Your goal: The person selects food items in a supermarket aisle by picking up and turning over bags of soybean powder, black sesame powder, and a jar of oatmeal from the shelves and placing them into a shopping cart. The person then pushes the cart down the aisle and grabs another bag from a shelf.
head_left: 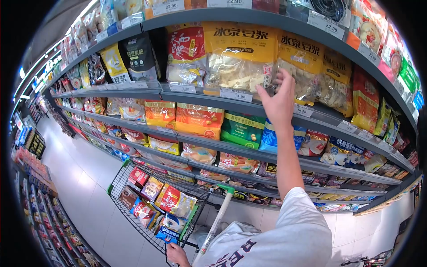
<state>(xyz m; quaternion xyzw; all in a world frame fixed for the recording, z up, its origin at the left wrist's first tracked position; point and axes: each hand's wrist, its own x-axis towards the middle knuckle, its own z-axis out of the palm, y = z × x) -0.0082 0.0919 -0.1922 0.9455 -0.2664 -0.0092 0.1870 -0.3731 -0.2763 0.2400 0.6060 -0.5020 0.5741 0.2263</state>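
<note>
Grey shelves (195, 17) — cart (119, 177) on tiles (84, 178)

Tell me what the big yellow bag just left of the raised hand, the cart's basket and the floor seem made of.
Yellow bag: apparently glossy plastic film; pale contents show through its shiny, clear lower part.
Cart's basket: probably dark-coated metal wire, given its thin crossing bars.
Floor: pale, polished tile, perhaps ceramic or stone; seams and bright reflections show.

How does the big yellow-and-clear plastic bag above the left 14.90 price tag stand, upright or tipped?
Upright: the bag has its yellow printed header on top, clear section below.
</note>
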